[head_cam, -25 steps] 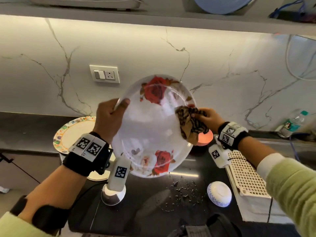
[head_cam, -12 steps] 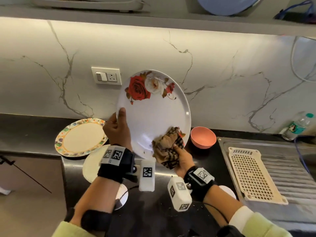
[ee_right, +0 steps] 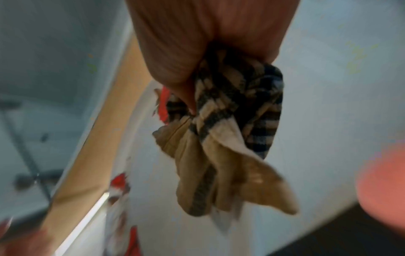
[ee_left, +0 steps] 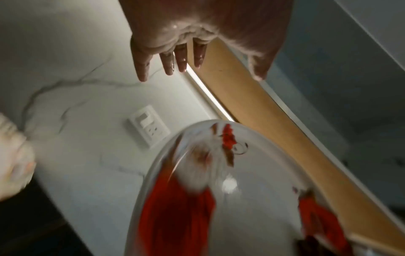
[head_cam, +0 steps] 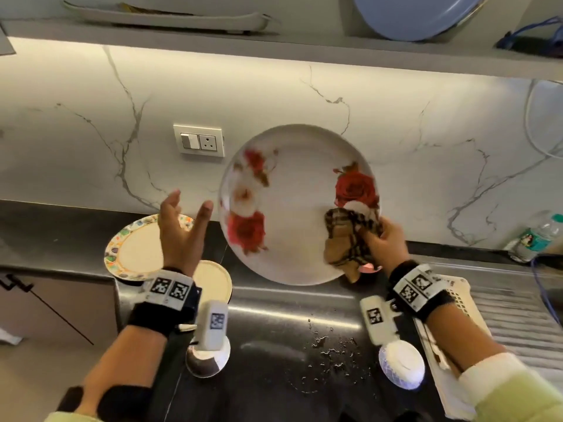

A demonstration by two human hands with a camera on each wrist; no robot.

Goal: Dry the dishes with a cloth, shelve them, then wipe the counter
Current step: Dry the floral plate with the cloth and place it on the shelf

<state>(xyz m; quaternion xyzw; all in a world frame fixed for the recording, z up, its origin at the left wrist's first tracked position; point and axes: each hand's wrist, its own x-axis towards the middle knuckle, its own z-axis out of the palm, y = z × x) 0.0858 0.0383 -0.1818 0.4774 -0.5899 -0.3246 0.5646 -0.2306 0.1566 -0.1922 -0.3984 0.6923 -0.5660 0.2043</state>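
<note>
A white plate with red roses (head_cam: 298, 208) is held up on edge in front of the marble wall. My right hand (head_cam: 384, 239) grips a bunched beige-and-black checked cloth (head_cam: 350, 239) against the plate's lower right rim and carries the plate alone. My left hand (head_cam: 189, 208) hovers just left of the plate, fingers spread, touching nothing. The left wrist view shows those spread fingers (ee_left: 173, 65) above the blurred plate (ee_left: 252, 199). In the right wrist view the cloth (ee_right: 230, 138) hangs from my right hand's (ee_right: 192, 69) fist beside the plate (ee_right: 153, 173).
On the black counter lie a colourful-rimmed plate (head_cam: 134, 248), a small plate (head_cam: 213, 280), a pink bowl (head_cam: 370, 268), an upturned white bowl (head_cam: 402, 363) and water drops (head_cam: 332, 345). A white drying rack (head_cam: 457, 300) and bottle (head_cam: 536, 236) sit right. The shelf above holds a blue plate (head_cam: 417, 13).
My left hand has let go of the plate's left rim and opened. The plate has turned, and my right hand with the cloth has moved from its bottom edge to its right edge.
</note>
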